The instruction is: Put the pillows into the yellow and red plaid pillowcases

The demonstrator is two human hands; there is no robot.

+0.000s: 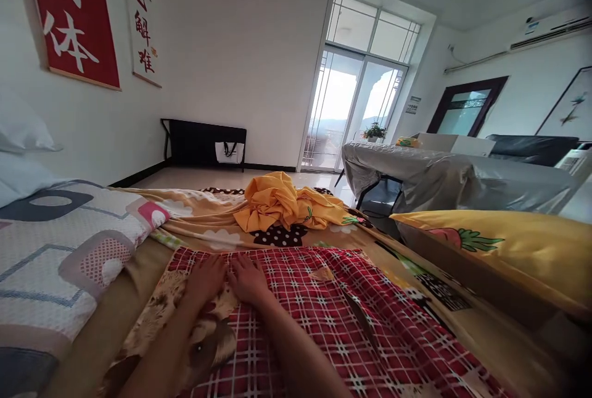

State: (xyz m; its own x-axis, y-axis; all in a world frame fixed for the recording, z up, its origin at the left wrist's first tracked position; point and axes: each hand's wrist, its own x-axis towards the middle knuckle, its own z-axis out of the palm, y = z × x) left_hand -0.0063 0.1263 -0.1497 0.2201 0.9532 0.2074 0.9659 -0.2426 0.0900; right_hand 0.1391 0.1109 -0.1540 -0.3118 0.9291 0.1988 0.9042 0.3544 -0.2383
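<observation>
A red-and-white checked cloth (333, 318) with an animal picture lies spread flat on the bed in front of me. My left hand (206, 279) rests palm down on its left part, fingers together and stretched forward. My right hand (248, 279) lies flat beside it, almost touching, also pressed on the cloth. Neither hand holds anything. Beyond the cloth's far edge a crumpled yellow garment (282, 203) sits in a heap on the patterned bedsheet (208, 225).
A quilt with grey and pink shapes (60, 250) lies at the left, white pillows (23, 139) behind it. A yellow pillow with a carrot print (509, 250) lies at the right. A covered table (439, 176), a black bench (203, 142) and a glass balcony door (351, 108) stand further off.
</observation>
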